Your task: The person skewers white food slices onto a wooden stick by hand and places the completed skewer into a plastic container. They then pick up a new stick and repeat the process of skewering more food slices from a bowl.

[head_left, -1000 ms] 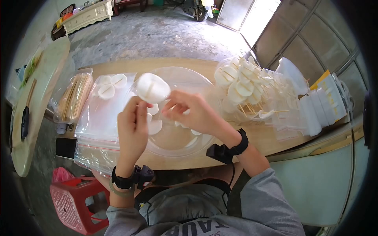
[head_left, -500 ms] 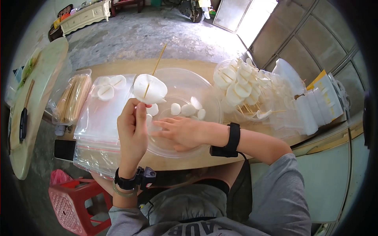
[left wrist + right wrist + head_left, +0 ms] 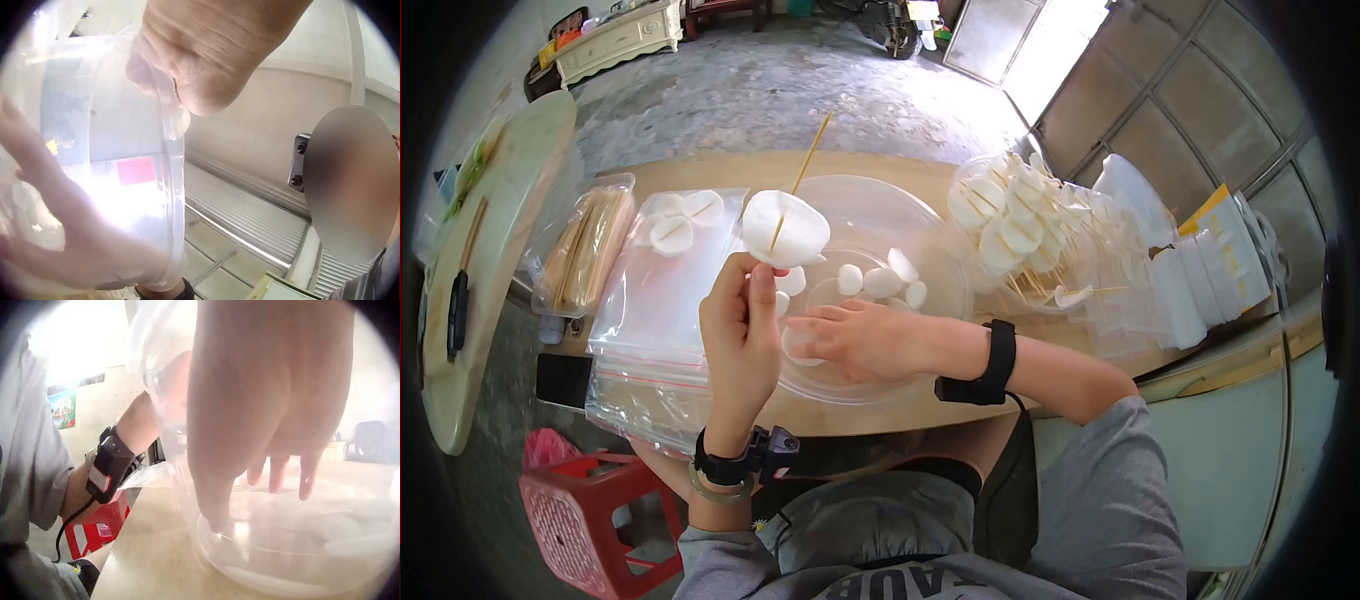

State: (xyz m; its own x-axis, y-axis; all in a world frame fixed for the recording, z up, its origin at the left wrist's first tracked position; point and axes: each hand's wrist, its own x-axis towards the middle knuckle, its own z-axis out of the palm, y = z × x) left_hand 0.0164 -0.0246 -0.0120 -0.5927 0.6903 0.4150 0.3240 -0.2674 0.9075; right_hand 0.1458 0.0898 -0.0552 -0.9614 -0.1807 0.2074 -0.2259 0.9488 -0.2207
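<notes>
My left hand (image 3: pixel 738 325) holds up a bamboo skewer (image 3: pixel 812 155) with white round slices (image 3: pixel 785 228) threaded on it, pinching near its lower end. The skewer's bare tip points up and away. Below and to the right, my right hand (image 3: pixel 865 338) reaches down into a clear plastic tub (image 3: pixel 922 225). Its fingers (image 3: pixel 305 478) hang fairly straight near the bottom in the right wrist view. A loose white slice (image 3: pixel 798 347) lies at its fingertips in the head view. Several more loose slices (image 3: pixel 882 282) are farther back in the tub.
Right of the tub stands a heap of filled skewers (image 3: pixel 1015 220). To the left, clear plastic bags (image 3: pixel 655 315) carry a few slices (image 3: pixel 670 236), beside a box of bare skewers (image 3: pixel 585 245). A knife (image 3: pixel 460 310) lies on a side table; a red stool (image 3: pixel 570 520) stands below.
My right hand has left the skewered slices and moved down into the tub, where it has shifted little in the last half second. The left hand keeps the skewer raised.
</notes>
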